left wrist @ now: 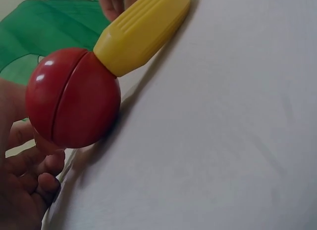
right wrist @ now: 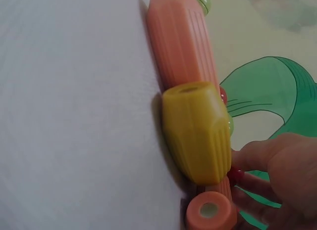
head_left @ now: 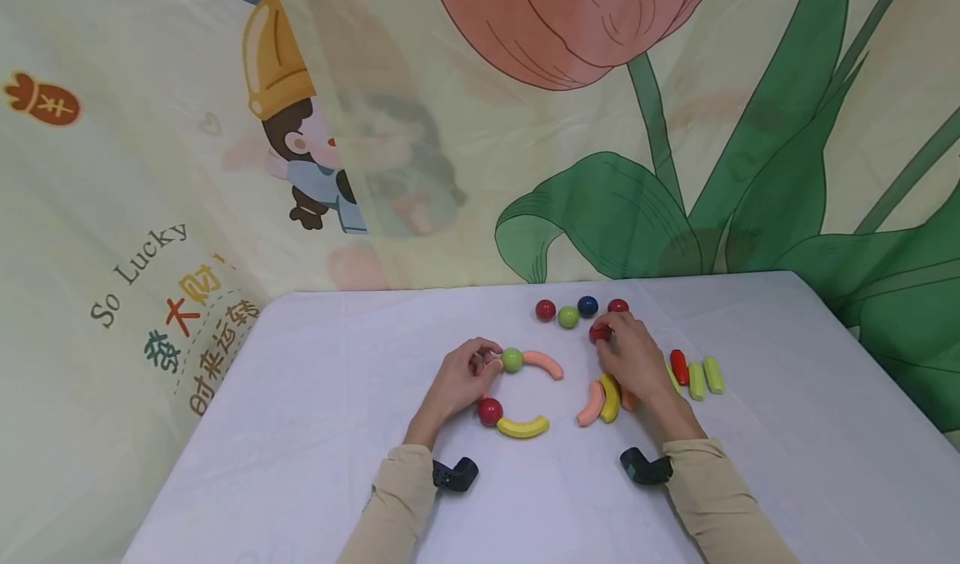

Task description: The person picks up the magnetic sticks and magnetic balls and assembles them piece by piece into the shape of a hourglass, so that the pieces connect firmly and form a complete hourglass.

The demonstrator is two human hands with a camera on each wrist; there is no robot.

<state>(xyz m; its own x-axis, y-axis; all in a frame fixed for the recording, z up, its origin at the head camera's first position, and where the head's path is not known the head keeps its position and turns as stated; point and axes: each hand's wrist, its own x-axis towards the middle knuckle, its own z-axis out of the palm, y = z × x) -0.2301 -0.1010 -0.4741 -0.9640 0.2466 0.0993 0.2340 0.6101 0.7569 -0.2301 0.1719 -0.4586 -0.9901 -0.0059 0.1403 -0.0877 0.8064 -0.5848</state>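
My left hand (head_left: 467, 374) curls its fingers at the left side of a partial ring of toy beads, gripping a pink curved piece (left wrist: 45, 145) that is mostly hidden. Beside its fingertips, a green ball (head_left: 512, 359) joins another pink curved stick (head_left: 544, 364). Below the hand, a red ball (head_left: 491, 411) is attached to a yellow curved stick (head_left: 523, 427); the left wrist view shows both close up. Farther right, my right hand (head_left: 633, 356) pinches a second red ball (head_left: 599, 334) between thumb and fingers.
Red balls (head_left: 545, 310), a green ball (head_left: 568, 317) and a blue ball (head_left: 588, 306) lie at the table's back. Under the right wrist are loose pink (head_left: 591, 403) and yellow curved sticks (head_left: 611, 398). Straight green sticks (head_left: 713, 375) and a red stick (head_left: 679, 367) lie to its right.
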